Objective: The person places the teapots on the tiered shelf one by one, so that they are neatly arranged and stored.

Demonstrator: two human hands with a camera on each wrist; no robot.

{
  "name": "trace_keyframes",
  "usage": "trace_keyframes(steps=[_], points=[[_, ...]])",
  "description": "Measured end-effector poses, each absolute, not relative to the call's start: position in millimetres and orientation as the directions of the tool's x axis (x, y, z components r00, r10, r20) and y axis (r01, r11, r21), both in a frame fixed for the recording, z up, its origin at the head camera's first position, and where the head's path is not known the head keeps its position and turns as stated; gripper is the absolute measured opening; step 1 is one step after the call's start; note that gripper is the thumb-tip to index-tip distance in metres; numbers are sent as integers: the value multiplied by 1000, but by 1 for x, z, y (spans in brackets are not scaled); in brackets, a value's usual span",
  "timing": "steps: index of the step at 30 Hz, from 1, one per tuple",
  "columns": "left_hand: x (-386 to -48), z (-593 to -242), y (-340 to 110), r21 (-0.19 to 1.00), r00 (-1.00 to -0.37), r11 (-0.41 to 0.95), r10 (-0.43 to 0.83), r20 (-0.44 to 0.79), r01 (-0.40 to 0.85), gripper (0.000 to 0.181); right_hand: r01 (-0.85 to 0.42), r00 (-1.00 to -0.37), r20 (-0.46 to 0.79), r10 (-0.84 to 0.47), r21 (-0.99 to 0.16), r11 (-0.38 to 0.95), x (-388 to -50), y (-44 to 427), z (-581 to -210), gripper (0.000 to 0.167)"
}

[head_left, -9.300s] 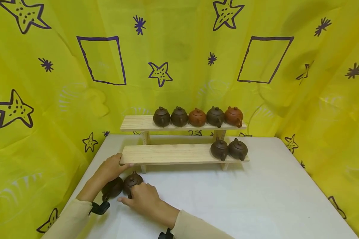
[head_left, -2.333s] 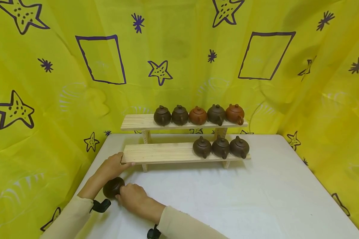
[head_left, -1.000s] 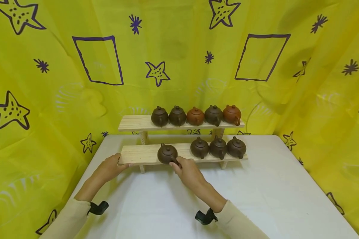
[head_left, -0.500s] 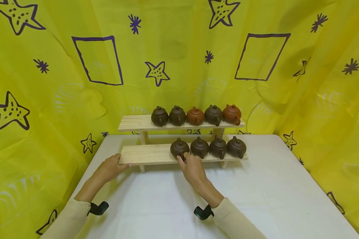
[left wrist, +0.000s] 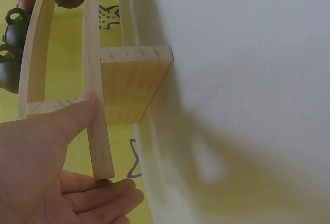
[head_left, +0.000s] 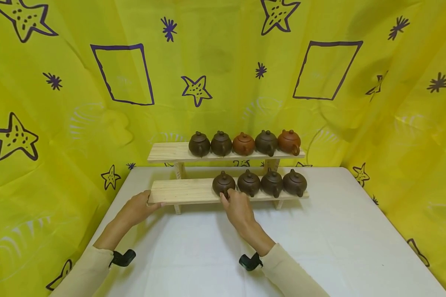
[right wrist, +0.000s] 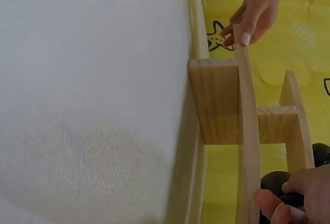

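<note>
My right hand (head_left: 239,209) pinches the handle of a dark brown teapot (head_left: 223,182), which stands upright on the lower board of a two-tier wooden shelf (head_left: 178,192). In the right wrist view that teapot (right wrist: 275,181) is partly hidden behind the fingers. To its right on the same board stand three more dark teapots (head_left: 248,183), the nearest a small gap away. My left hand (head_left: 135,209) grips the left end of the lower board, thumb on the front edge; the left wrist view shows the fingers (left wrist: 98,198) at the board's end.
Several teapots line the upper board, among them a reddish one (head_left: 243,143) and an orange-brown one (head_left: 289,142). The shelf stands on a white table (head_left: 319,239). A yellow patterned curtain (head_left: 230,62) encloses the back and sides.
Two teapots from the table at the left now stand on the lower board. The right hand carried the last one over and slid it rightward along the board. The left hand has stayed put.
</note>
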State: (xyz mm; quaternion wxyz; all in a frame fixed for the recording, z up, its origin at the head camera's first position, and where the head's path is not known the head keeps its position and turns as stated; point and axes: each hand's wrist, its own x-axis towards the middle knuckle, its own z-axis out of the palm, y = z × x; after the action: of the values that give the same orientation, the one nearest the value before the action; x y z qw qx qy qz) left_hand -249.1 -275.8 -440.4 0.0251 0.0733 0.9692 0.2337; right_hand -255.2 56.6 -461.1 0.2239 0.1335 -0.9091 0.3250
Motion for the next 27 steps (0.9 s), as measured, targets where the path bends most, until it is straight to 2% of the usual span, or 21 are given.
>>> trace_keyframes(steps=[11,16,20,27], points=[[-249,-443,-274,456,-987,880,157,-14,134,75,-366,-874,476,-99,-509,779,-257,61,-460,45],[-249,-443,-275,474,-988,872,153,-27,122,80,-323,-909,407,-95,-540,778,-255,67,-459,41],[-247,-445,-277,505,-991,858,129,-38,92,83,-314,-935,323,-149,-555,770,-248,75,-462,44],[-233,-453,-282,486,-993,874,75,-89,22,86,-303,-949,242,-203,-511,804,-226,113,-467,26]])
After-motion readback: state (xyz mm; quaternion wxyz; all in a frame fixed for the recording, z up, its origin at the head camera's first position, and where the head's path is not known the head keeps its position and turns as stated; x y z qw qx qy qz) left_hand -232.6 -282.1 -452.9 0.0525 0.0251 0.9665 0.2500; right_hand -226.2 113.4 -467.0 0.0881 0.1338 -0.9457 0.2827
